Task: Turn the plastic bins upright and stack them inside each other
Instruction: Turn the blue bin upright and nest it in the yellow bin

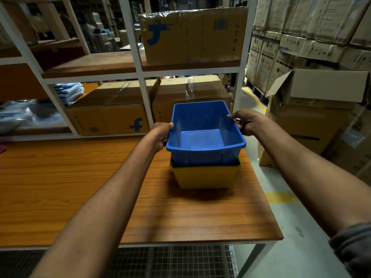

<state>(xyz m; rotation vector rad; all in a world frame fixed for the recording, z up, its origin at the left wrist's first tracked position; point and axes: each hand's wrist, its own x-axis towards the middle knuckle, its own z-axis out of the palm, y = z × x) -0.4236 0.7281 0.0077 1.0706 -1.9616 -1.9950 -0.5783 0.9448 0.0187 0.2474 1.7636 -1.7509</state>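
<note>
A blue plastic bin [202, 135] stands upright, its base sunk partway into a yellow bin [204, 176] that rests upright on the wooden table [80, 177]. Much of the blue bin rises above the yellow rim. My left hand [160, 135] grips the blue bin's left rim, thumb over the edge. On the opposite side my right hand [244, 122] holds the right rim. The blue bin is empty inside.
A white shelf rack [140, 75] stands behind the table, holding taped cardboard boxes [108, 115] and bagged blue goods [69, 93]. The table's right edge lies just past the bins. On the floor to the right stands an open cardboard box [313, 117] before stacked cartons.
</note>
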